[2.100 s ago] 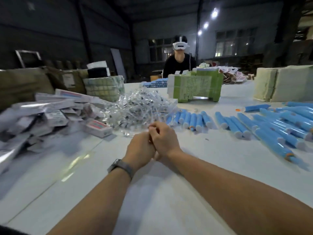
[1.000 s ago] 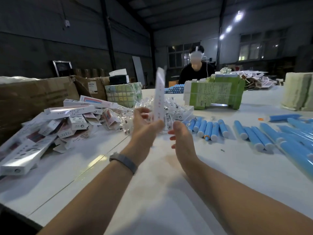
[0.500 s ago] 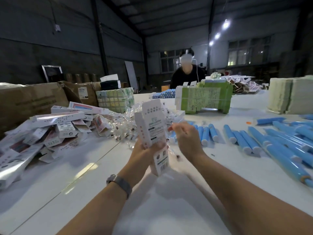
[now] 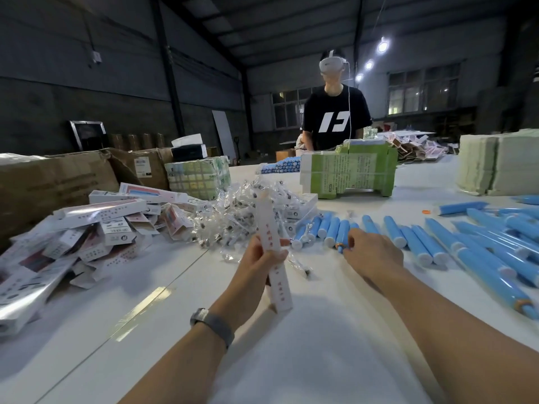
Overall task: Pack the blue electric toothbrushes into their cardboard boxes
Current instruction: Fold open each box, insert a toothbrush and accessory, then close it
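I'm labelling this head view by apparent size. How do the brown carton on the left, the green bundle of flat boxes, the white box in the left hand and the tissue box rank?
Largest to smallest as they look:
1. brown carton
2. green bundle
3. white box, though it is nearer the camera, so this is unsure
4. tissue box

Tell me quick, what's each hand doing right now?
Left hand: grips a white box, held upright.
Right hand: fingers curled on the end of a blue toothbrush lying on the table.
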